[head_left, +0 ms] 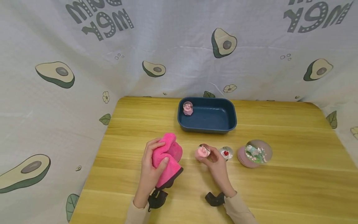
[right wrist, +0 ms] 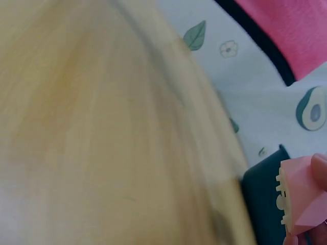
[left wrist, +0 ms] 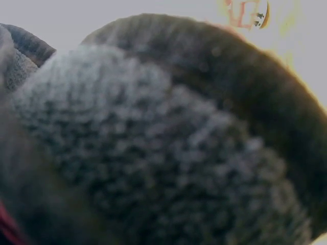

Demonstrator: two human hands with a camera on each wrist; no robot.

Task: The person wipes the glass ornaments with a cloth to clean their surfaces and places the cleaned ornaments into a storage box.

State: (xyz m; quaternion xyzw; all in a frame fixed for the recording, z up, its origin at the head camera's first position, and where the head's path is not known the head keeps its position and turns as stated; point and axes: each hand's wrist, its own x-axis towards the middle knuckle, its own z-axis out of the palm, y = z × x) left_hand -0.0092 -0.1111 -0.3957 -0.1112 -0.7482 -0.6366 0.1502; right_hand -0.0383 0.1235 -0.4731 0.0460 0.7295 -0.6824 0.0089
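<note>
My left hand (head_left: 149, 166) grips a bunched pink cloth (head_left: 169, 152) with a dark edging, thumb on top. Blurred, fuzzy cloth (left wrist: 153, 148) fills most of the left wrist view, looking grey there. Right of the cloth, my right hand (head_left: 218, 169) pinches a small pink snow globe (head_left: 202, 151) between thumb and fingers. Its faceted pink base (right wrist: 305, 191) shows in the right wrist view, partly covered by fingertips. Just beyond the right hand is a small snow globe with a red bit inside (head_left: 226, 153).
At the back of the wooden table (head_left: 291, 140) stands a dark blue bin (head_left: 207, 130), with another small pink snow globe (head_left: 188, 109) at its left end. A larger snow globe (head_left: 257, 151) on a pink base stands to the right. An avocado-print curtain (head_left: 184, 40) hangs behind.
</note>
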